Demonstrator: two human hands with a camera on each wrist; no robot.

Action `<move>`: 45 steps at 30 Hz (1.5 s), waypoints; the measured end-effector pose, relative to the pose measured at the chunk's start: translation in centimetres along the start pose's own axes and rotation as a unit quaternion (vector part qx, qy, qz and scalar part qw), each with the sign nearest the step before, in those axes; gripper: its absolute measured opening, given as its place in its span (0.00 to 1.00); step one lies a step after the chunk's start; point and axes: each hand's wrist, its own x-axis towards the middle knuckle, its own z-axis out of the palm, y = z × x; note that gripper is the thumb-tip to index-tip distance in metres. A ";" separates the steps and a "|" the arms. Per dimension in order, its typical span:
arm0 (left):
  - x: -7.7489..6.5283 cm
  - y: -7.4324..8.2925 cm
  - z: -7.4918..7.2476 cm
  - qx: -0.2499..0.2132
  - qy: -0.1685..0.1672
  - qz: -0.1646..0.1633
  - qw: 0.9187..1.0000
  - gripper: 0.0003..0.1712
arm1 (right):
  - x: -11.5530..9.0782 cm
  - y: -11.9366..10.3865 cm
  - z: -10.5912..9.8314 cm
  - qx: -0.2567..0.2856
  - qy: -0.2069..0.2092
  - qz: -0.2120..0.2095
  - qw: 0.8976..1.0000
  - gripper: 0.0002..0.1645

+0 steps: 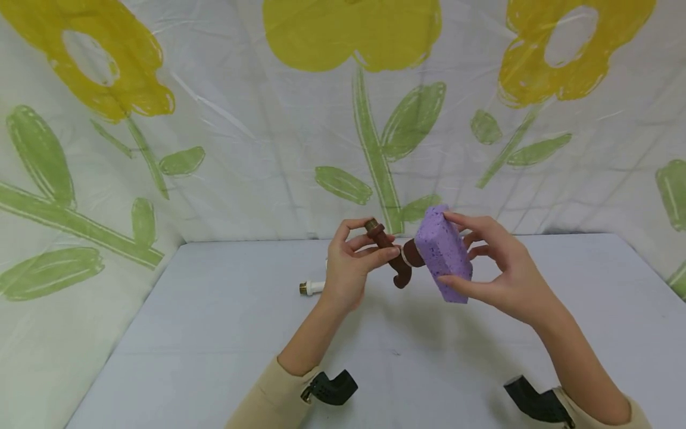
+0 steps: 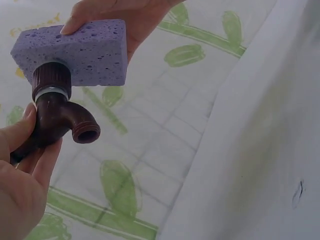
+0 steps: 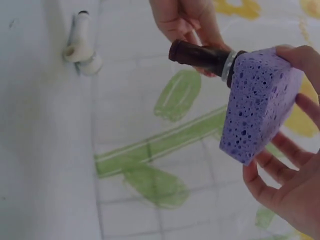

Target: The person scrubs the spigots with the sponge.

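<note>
A dark brown faucet with a brass-coloured threaded end is pinched between the thumb and fingers of my left hand, raised over the table. My right hand grips a purple speckled sponge by its edges, thumb below and fingers above. The sponge's flat face touches the faucet's ribbed round knob. In the left wrist view the faucet's curved spout points down, its round mouth visible. Part of the knob is hidden behind the sponge in the head view.
A white faucet lies on the white table, partly hidden by my left hand in the head view. Behind the table hangs a pale sheet with yellow flowers and green leaves. Dark curved wrist mounts sit at both sleeves.
</note>
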 end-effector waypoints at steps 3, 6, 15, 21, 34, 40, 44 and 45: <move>0.0 0.0 0.0 0.008 0.011 0.009 1.000 0.32 | 0.0 -0.1 0.3 -0.052 0.009 -0.023 0.998 0.56; 0.0 -0.1 0.0 0.017 0.012 0.008 1.000 0.33 | 0.0 -0.3 0.7 -0.079 0.026 -0.017 0.996 0.52; 0.0 0.0 -0.2 0.052 -0.023 0.015 0.998 0.34 | -0.1 -0.6 1.4 -0.108 0.068 -0.005 0.992 0.47; 0.0 0.3 -0.2 0.075 -0.048 0.021 0.996 0.34 | -0.1 0.0 1.0 -0.083 0.034 0.038 0.995 0.42; 0.2 0.7 -0.3 0.033 -0.003 0.001 0.999 0.35 | -0.2 1.7 -0.2 0.135 -0.091 0.098 0.982 0.35; 0.2 0.9 -0.3 0.014 0.032 -0.003 0.999 0.34 | -0.2 0.6 0.7 0.076 -0.037 0.084 0.993 0.46; 0.2 1.0 -0.4 0.014 0.031 0.000 0.999 0.33 | -0.2 0.1 1.4 0.024 0.010 0.076 0.997 0.49; 0.2 1.0 -0.4 0.020 0.030 0.000 0.999 0.33 | -0.2 0.0 1.5 0.015 0.020 0.072 0.997 0.49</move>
